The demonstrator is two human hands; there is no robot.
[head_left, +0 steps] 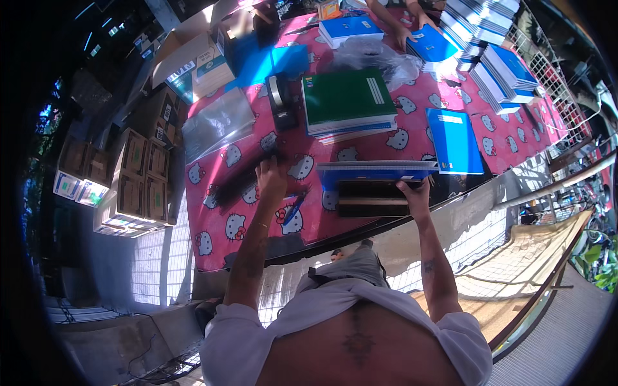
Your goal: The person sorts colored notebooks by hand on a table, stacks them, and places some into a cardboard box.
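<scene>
Stacked brown cartons [156,199] crowd the left, an open cardboard box [187,61] gapes beyond them, and far right there's white wire grid [550,71], green leaves [605,270], a tan sheet [534,251]!

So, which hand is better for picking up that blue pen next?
Probably the left hand: it is much closer to the blue pen, though it seems to be on something dark and blurred. The right hand is farther away, and seems busy at the right end of the near blue notebook.
</scene>
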